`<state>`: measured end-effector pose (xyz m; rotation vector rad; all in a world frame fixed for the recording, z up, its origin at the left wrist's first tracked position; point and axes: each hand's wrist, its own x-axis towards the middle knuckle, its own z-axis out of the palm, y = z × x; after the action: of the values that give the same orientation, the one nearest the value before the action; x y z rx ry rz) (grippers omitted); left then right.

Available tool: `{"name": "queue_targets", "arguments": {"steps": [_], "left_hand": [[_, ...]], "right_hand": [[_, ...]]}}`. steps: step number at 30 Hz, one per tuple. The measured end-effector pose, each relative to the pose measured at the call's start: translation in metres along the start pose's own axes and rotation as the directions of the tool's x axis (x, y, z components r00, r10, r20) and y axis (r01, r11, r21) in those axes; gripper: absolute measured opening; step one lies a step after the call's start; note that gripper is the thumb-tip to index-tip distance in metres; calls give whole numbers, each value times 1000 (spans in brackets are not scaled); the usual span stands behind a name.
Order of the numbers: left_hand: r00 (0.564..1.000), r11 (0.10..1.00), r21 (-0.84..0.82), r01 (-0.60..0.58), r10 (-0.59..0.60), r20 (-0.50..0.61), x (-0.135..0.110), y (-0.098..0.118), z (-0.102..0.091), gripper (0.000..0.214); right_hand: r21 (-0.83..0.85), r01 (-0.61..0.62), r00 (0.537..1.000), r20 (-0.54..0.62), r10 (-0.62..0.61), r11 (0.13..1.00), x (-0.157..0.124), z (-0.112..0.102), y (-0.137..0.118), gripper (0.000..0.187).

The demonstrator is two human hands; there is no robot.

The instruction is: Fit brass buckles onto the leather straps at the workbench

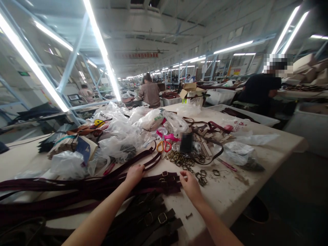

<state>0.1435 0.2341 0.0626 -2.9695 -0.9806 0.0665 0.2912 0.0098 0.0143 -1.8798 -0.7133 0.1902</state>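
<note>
A bundle of dark maroon straps (77, 191) with brass buckles lies across the near part of the white table (230, 194). My left hand (134, 174) rests on top of the straps with fingers curled down onto them. My right hand (189, 184) is at the buckle ends of the straps, fingers bent, touching the strap ends. A loose pile of brass buckles (179, 159) sits just beyond my right hand, with a few more rings (202, 177) beside it. Dark brown buckled straps (153, 218) lie at the table's near edge.
Orange-handled scissors (164, 146) and pink scissors lie behind the buckles. Clear plastic bags (123, 130) heap across the table's middle. A cardboard box (192, 95) stands at the far end. One person sits at the right (258, 92), another further back (150, 94).
</note>
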Motion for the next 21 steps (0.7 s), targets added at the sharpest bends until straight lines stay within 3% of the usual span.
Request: {"name": "queue_targets", "arguments": {"steps": [3, 5, 8, 10, 12, 16, 19, 21], "left_hand": [[995, 995, -5, -99, 99, 0, -3, 23, -7, 22], [982, 982, -12, -191, 191, -9, -12, 35, -15, 30], [907, 909, 30, -415, 416, -70, -33, 49, -28, 42], [858, 867, 60, -495, 499, -121, -47, 58, -35, 46], [865, 873, -18, -487, 479, -150, -57, 69, -40, 47], [897, 808, -407, -426, 434, -78, -61, 91, -44, 38], [932, 777, -548, -310, 362, -13, -53, 95, -44, 27], [963, 790, -563, -244, 268, -41, -49, 92, -43, 26]], "right_hand": [[96, -22, 1000, 18, 21, 995, 3, -1, -11, 30], [213, -98, 992, 92, 80, 972, 4, -2, -18, 43], [354, -218, 970, 183, 161, 909, 2, -3, -30, 60], [409, -216, 972, 179, 154, 886, -4, -2, -38, 50], [466, -195, 975, 184, 121, 863, -12, 0, -47, 36], [532, -150, 970, 240, 21, 833, -21, -4, -59, 32], [344, -118, 977, 206, 47, 932, -10, -22, -49, 41], [62, -88, 991, 110, 81, 994, 3, -39, -34, 41]]}}
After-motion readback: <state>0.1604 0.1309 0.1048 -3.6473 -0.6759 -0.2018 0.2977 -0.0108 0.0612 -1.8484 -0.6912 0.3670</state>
